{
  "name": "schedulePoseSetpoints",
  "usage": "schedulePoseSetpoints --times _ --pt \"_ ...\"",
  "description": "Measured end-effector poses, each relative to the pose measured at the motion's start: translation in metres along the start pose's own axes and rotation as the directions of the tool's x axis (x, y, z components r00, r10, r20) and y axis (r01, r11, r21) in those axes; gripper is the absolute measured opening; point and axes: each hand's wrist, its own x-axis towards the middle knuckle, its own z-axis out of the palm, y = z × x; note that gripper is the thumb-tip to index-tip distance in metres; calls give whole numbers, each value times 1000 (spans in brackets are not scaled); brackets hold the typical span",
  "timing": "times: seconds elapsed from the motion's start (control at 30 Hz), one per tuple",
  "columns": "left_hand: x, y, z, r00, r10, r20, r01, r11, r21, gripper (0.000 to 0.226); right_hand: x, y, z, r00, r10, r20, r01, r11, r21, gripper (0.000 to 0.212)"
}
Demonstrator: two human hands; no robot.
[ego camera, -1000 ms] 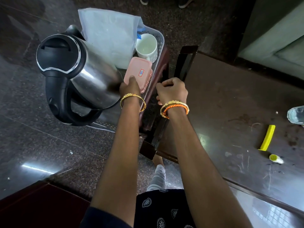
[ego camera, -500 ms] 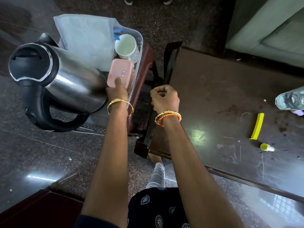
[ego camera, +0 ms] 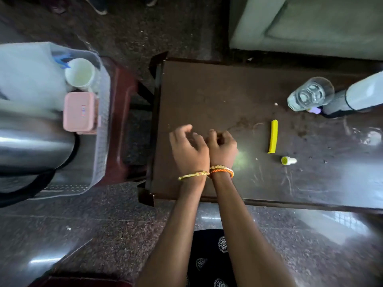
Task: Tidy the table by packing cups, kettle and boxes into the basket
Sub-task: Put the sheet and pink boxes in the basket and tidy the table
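A clear plastic basket [ego camera: 102, 112] stands on a red stool at the left. In it are a steel kettle [ego camera: 31, 146] with a black handle, a white cup [ego camera: 79, 73], a pink box [ego camera: 79, 111] and a white bag [ego camera: 27, 77]. Both my hands are over the dark brown table [ego camera: 207, 90], side by side and holding nothing. My left hand [ego camera: 187, 150] has loosely curled fingers. My right hand [ego camera: 222, 147] is curled into a loose fist. A clear glass [ego camera: 309, 94] stands at the table's far right.
On the table lie a yellow strip [ego camera: 273, 136] and a small yellow-capped bottle [ego camera: 288, 160]. A white and black object [ego camera: 356, 98] sits beside the glass. The red stool [ego camera: 126, 129] stands between basket and table. A pale sofa [ego camera: 306, 23] is behind the table.
My left hand has left the pink box in the basket and moved right over the table. My right hand has come off the table's edge. The view has swung right.
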Motion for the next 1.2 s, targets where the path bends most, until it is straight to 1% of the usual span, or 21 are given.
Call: schedulePoseSetpoints --times 0.03,0.1,0.17,0.23,0.27,0.33,0.4,0.47,0.53,0.63,0.73,0.8,0.87,0.9,0.93,1.0,1.03,1.1,1.13,1.17,1.2 --pt "-10 -3 15 995 -31 95 28 999 27 20 8 8 -14 998 38 -46 -39 999 -18 20" --pt "-26 -10 42 959 -94 268 68 992 107 18 23 26 -42 983 113 -146 -123 990 -62 18" --pt "-41 -14 69 908 -104 406 23 980 199 15 39 45 -75 942 193 -274 -219 973 -69 18" --pt "-52 -15 92 859 -118 499 -28 961 275 14 55 63 -107 871 300 -389 -337 941 -27 18" --pt "-57 -14 106 832 -137 537 -43 950 308 14 65 72 -122 827 368 -425 -399 917 18 21" --pt "-65 -9 134 795 -169 583 -68 930 361 16 84 87 -147 749 512 -421 -514 850 120 35" --pt "-68 -2 160 786 -183 590 -94 909 407 23 102 98 -161 709 611 -353 -602 785 148 48" --pt "-72 6 186 812 -169 558 -137 875 464 31 119 104 -169 701 659 -272 -652 747 129 54" --pt "-76 12 207 839 -151 523 -166 844 510 37 131 108 -173 696 688 -208 -673 725 146 55" --pt "-81 12 227 856 -160 492 -185 794 580 45 142 112 -177 691 703 -167 -689 711 141 52" --pt "-86 9 237 879 -165 448 -183 750 635 50 146 117 -180 703 698 -134 -688 716 120 39" --pt "-90 10 242 902 -101 420 -214 740 638 51 150 118 -183 716 686 -128 -678 728 108 32" --pt "-95 14 249 910 42 412 -303 746 592 44 155 119 -188 731 670 -127 -665 742 84 27" --pt "-97 19 252 894 125 431 -367 756 542 37 159 118 -191 739 662 -127 -659 749 70 26" --pt "-99 25 258 857 204 474 -445 756 480 29 164 118 -196 743 657 -131 -655 753 59 25" --pt "-104 40 274 732 311 606 -609 697 378 22 174 116 -206 743 651 -157 -650 757 59 26" --pt "-105 48 285 669 328 667 -670 654 351 24 180 115 -212 741 648 -174 -648 759 68 26" --pt "-106 63 310 580 318 750 -766 526 370 35 189 115 -223 737 645 -204 -643 761 84 25" --pt "-105 70 324 553 305 775 -802 445 398 43 193 116 -228 732 646 -215 -642 760 97 24" --pt "-104 76 338 543 284 790 -821 379 428 50 196 117 -233 730 647 -221 -639 760 115 23" --pt "-102 81 351 546 258 797 -824 336 456 54 199 118 -237 733 643 -222 -631 764 131 23"
